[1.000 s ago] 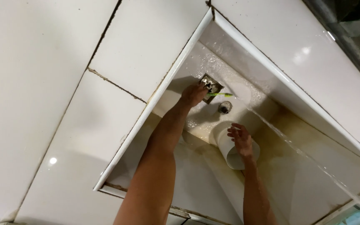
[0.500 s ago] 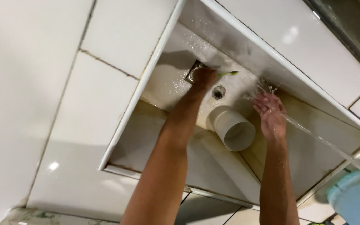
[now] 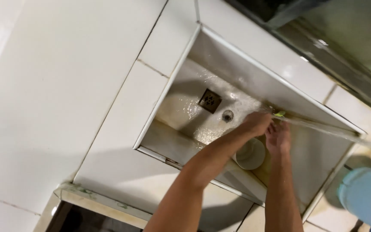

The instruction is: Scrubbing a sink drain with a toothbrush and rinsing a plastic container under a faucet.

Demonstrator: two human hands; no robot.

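Both my hands meet over a white tiled sink point(image 3: 181, 73), under a thin stream of water point(image 3: 331, 128) that comes in from the right. My left hand point(image 3: 256, 124) is closed around a small green item point(image 3: 279, 114) that sticks out past its fingers. My right hand point(image 3: 278, 137) is pressed against the left, its fingers curled up towards the green item; I cannot tell whether it grips anything. A white round cup point(image 3: 250, 154) stands in the basin just below the hands.
A square metal drain grate point(image 3: 210, 100) and a small round drain fitting point(image 3: 227, 115) sit in the wet basin floor to the left of the hands. White tiled counter surrounds the sink. A light blue rounded object point(image 3: 366, 195) is at the lower right.
My left hand has left the square drain grate and moved right to the water stream with the green item. My right hand has joined it there. The view has shifted.
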